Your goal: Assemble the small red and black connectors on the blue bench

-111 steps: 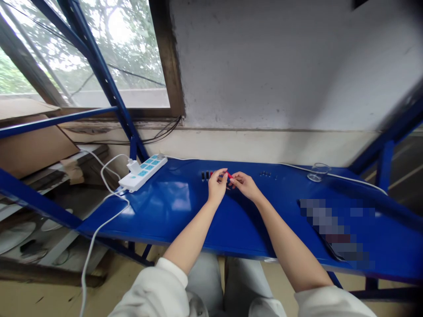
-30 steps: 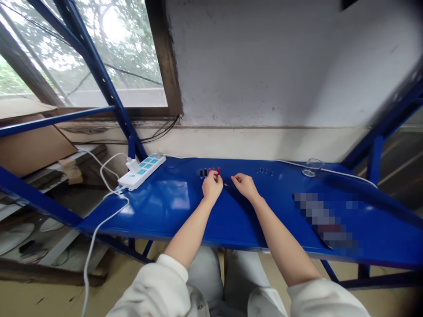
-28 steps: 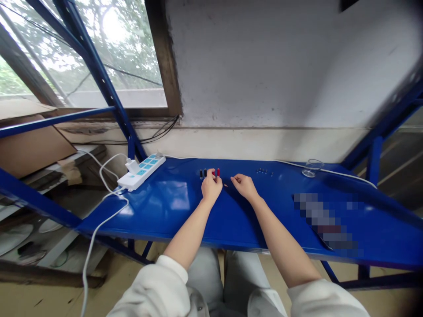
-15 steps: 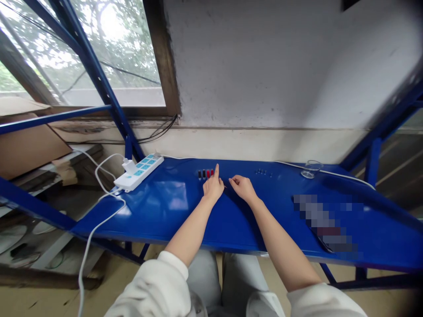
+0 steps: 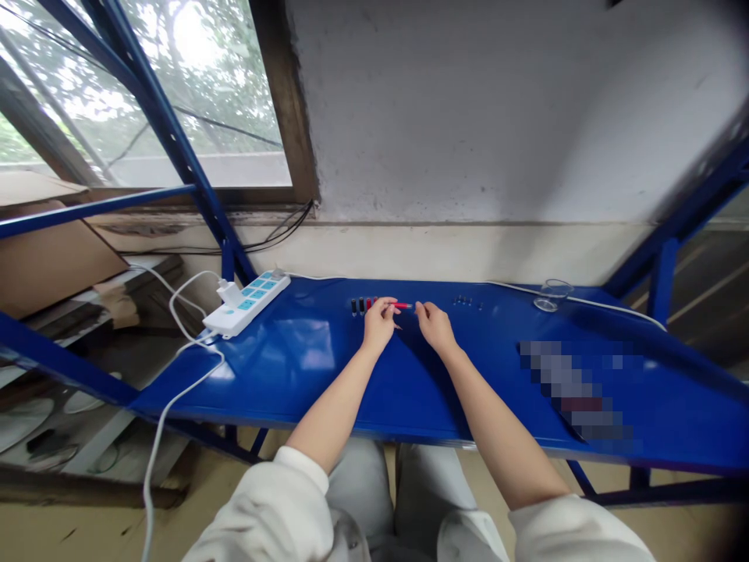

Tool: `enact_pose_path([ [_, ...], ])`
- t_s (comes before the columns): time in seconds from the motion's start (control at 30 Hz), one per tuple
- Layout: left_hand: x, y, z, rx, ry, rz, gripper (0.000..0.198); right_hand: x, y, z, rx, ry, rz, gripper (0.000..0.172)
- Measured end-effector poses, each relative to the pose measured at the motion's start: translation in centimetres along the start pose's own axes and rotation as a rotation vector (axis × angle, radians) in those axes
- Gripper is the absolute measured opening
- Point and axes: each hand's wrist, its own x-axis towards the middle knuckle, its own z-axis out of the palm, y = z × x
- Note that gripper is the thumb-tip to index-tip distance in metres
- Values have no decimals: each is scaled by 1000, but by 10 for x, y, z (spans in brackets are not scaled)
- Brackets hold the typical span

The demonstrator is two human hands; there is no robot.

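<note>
My left hand (image 5: pixel 379 324) is closed around a slim red tube (image 5: pixel 400 305), which lies level and points right. A thin dark tip (image 5: pixel 399 327) shows just below those fingers; I cannot tell what it belongs to. Facing the tube's right end, my right hand (image 5: pixel 436 326) has its thumb and fingers pinched together. Something small and clear seems to be at its fingertips, too small to name. Just left of my left hand, small black cylinders (image 5: pixel 357 307) stand in a row with a red cylinder (image 5: pixel 368 302), partly covered by the hand.
Several tiny clear pieces (image 5: pixel 463 301) lie on the blue table (image 5: pixel 269 390) to the right. Behind them stands a clear glass container (image 5: pixel 548 301) beside a white cable. A white power strip (image 5: pixel 246 304) sits at the left edge. A pixelated dark item (image 5: pixel 567 390) lies front right.
My left index finger, stretched out before, has curled in, and a red tube now shows in that hand. My right hand has moved slightly right and turned toward the tube's end.
</note>
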Motion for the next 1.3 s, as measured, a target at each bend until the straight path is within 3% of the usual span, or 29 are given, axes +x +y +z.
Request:
enact_pose_path([
  [0.13, -7, 4, 2, -208, -70, -9, 19, 0, -2, 2, 213, -56, 17, 53],
  [0.3, -9, 4, 2, -262, -100, 1, 21, -1, -3, 6, 393, -55, -53, 53],
  [0.67, -11, 11, 1, -303, -134, -109, 28, -4, -11, 1, 374, -57, -79, 50],
  [0.87, -10, 10, 0, -242, -5, -148, 37, -5, -13, 0, 388, -58, -58, 51],
  [1.0, -9, 14, -3, -260, 114, -122, 37, -3, -10, 0, 489, 25, 16, 51],
  [1.13, -9, 14, -5, -229, 105, -114, 37, 2, -8, -1, 620, 94, 54, 48],
  [1.3, -10, 13, -3, -235, 52, -93, 37, 1, -11, 0, 628, -115, 14, 40],
])
